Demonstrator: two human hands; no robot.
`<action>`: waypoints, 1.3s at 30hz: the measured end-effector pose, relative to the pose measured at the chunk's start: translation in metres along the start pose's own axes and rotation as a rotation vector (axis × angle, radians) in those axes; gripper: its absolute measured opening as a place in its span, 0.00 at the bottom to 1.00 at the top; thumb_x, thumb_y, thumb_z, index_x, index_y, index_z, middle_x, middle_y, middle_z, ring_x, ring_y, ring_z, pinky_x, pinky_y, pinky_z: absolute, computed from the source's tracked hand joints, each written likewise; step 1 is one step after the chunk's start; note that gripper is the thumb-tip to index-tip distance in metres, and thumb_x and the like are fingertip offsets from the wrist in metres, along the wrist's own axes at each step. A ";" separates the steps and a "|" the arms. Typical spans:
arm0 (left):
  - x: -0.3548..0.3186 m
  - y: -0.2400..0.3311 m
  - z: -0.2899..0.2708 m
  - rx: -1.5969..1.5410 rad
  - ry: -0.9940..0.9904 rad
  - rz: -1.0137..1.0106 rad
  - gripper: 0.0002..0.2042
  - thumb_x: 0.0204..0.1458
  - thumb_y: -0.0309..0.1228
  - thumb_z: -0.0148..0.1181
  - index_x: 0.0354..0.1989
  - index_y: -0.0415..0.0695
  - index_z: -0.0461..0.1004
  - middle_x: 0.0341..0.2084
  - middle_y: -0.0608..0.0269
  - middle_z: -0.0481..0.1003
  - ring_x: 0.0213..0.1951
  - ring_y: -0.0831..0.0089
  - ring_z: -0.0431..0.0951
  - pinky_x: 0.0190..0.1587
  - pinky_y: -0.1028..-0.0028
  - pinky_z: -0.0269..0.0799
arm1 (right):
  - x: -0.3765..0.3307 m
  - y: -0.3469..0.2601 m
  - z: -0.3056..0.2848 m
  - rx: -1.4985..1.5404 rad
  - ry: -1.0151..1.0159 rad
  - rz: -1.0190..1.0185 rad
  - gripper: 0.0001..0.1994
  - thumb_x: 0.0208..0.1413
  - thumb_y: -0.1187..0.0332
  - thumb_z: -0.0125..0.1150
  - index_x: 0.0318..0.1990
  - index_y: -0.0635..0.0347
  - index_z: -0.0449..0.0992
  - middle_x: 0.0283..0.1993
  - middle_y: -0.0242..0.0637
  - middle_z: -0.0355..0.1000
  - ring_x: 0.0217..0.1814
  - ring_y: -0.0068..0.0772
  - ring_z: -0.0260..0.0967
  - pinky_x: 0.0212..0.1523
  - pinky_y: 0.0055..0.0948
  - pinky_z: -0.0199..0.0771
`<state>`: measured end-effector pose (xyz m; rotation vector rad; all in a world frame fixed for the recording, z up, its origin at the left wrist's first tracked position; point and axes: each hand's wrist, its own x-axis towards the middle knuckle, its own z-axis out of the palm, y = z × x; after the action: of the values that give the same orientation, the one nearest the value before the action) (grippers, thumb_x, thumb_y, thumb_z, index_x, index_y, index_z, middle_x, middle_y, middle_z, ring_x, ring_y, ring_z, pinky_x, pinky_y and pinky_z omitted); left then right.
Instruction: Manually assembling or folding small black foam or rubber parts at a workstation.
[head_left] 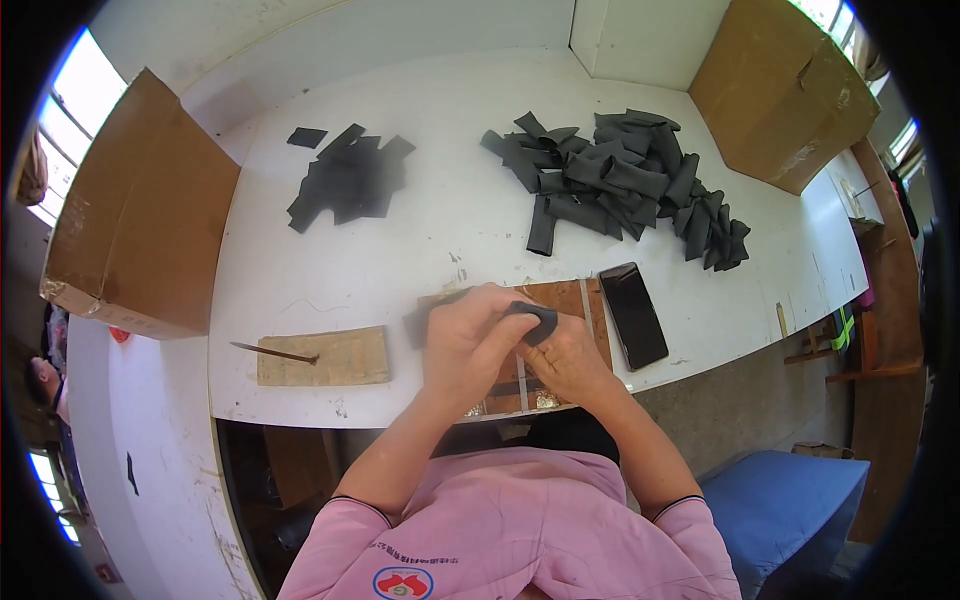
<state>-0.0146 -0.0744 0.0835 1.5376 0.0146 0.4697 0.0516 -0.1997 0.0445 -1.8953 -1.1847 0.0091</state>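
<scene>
Both hands meet above a brown board (597, 300) at the front of the white table. A curled black piece of soft sheet material (540, 318) is pinched between them. My left hand (462, 345) is closed on it, with the thumb pressed along its edge. My right hand (572, 362) grips it from below, its fingers partly hidden. A blurred dark flap (415, 326) shows beside my left hand; whether it belongs to the same piece I cannot tell. Flat black pieces (350, 182) lie heaped at the far left. A larger heap of rolled, tube-like black pieces (620, 175) lies at the far right.
A black phone (634, 316) lies right of the board. To the left, a thin brown stick (275, 351) rests on a cardboard strip (340, 362). Cardboard boxes stand at the left (150, 210) and the back right (780, 95). A blue-covered object (785, 510) is at lower right.
</scene>
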 end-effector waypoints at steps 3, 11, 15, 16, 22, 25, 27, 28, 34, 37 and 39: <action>0.008 -0.002 -0.017 0.161 -0.199 -0.007 0.04 0.48 0.24 0.54 0.28 0.35 0.72 0.25 0.64 0.72 0.26 0.82 0.68 0.30 0.84 0.65 | -0.001 -0.002 0.002 -0.060 0.057 -0.047 0.05 0.47 0.68 0.53 0.28 0.60 0.70 0.25 0.39 0.69 0.26 0.41 0.68 0.22 0.35 0.67; -0.003 0.000 -0.002 0.048 -0.016 -0.102 0.05 0.47 0.24 0.51 0.30 0.37 0.72 0.24 0.62 0.73 0.28 0.80 0.70 0.31 0.81 0.65 | -0.003 0.000 0.012 -0.124 0.047 0.042 0.07 0.45 0.66 0.56 0.26 0.61 0.70 0.21 0.38 0.67 0.23 0.41 0.66 0.22 0.35 0.66; -0.005 0.004 -0.001 -0.350 0.106 0.029 0.06 0.49 0.26 0.51 0.33 0.37 0.69 0.29 0.58 0.72 0.32 0.73 0.71 0.38 0.74 0.66 | 0.003 -0.005 -0.002 -0.107 0.039 0.004 0.09 0.45 0.65 0.57 0.24 0.62 0.70 0.20 0.38 0.66 0.22 0.42 0.66 0.22 0.36 0.65; -0.005 0.006 -0.005 -0.584 0.157 0.009 0.07 0.50 0.28 0.52 0.34 0.38 0.69 0.29 0.57 0.72 0.35 0.69 0.70 0.43 0.70 0.65 | 0.009 -0.015 -0.011 -0.117 0.036 0.004 0.10 0.45 0.64 0.57 0.23 0.62 0.70 0.20 0.38 0.66 0.22 0.42 0.66 0.22 0.36 0.64; -0.011 -0.017 -0.016 -0.741 0.127 -0.085 0.06 0.49 0.28 0.53 0.32 0.38 0.69 0.30 0.55 0.71 0.38 0.65 0.69 0.46 0.67 0.63 | 0.002 -0.005 0.010 -0.144 -0.011 0.021 0.12 0.45 0.63 0.56 0.21 0.63 0.69 0.19 0.40 0.66 0.22 0.42 0.65 0.22 0.35 0.64; -0.006 -0.009 -0.019 -0.660 0.131 -0.104 0.07 0.49 0.28 0.52 0.33 0.38 0.70 0.30 0.55 0.72 0.37 0.67 0.70 0.44 0.69 0.64 | 0.005 -0.007 0.003 -0.174 -0.062 0.040 0.11 0.46 0.64 0.56 0.20 0.64 0.70 0.18 0.40 0.66 0.21 0.40 0.66 0.21 0.33 0.64; -0.005 -0.011 -0.023 -0.634 0.154 -0.147 0.07 0.50 0.27 0.52 0.34 0.38 0.70 0.30 0.54 0.72 0.37 0.68 0.70 0.43 0.71 0.65 | 0.016 -0.024 -0.017 0.143 -0.123 0.176 0.12 0.47 0.64 0.55 0.21 0.65 0.70 0.17 0.38 0.67 0.18 0.33 0.65 0.20 0.29 0.63; -0.004 -0.018 -0.029 -0.356 0.222 -0.163 0.08 0.49 0.27 0.52 0.36 0.37 0.69 0.32 0.54 0.72 0.38 0.69 0.70 0.42 0.72 0.65 | 0.027 -0.031 -0.029 0.453 -0.126 0.312 0.13 0.48 0.63 0.54 0.21 0.66 0.70 0.16 0.36 0.67 0.18 0.28 0.65 0.20 0.27 0.62; 0.001 -0.110 -0.072 0.871 0.196 -0.161 0.16 0.44 0.27 0.55 0.43 0.38 0.67 0.35 0.53 0.70 0.39 0.64 0.68 0.41 0.71 0.65 | 0.047 0.014 -0.037 0.582 0.326 0.463 0.21 0.56 0.54 0.41 0.28 0.67 0.69 0.14 0.27 0.60 0.17 0.16 0.56 0.20 0.18 0.56; 0.001 -0.119 -0.079 1.157 0.058 -0.140 0.16 0.40 0.25 0.58 0.40 0.39 0.68 0.33 0.52 0.66 0.38 0.57 0.64 0.40 0.67 0.64 | -0.004 0.002 -0.008 0.485 0.192 0.563 0.18 0.56 0.58 0.43 0.28 0.66 0.69 0.15 0.27 0.61 0.18 0.14 0.55 0.19 0.17 0.55; 0.006 -0.117 -0.076 1.202 0.048 -0.010 0.12 0.39 0.24 0.58 0.34 0.39 0.68 0.30 0.53 0.67 0.35 0.58 0.65 0.37 0.65 0.63 | -0.032 0.002 0.013 0.526 0.161 0.576 0.16 0.56 0.59 0.44 0.27 0.65 0.70 0.14 0.28 0.62 0.17 0.16 0.57 0.18 0.18 0.56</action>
<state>0.0012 0.0043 -0.0305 2.6946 0.4037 0.5130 0.0296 -0.2147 0.0218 -1.6550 -0.4345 0.4303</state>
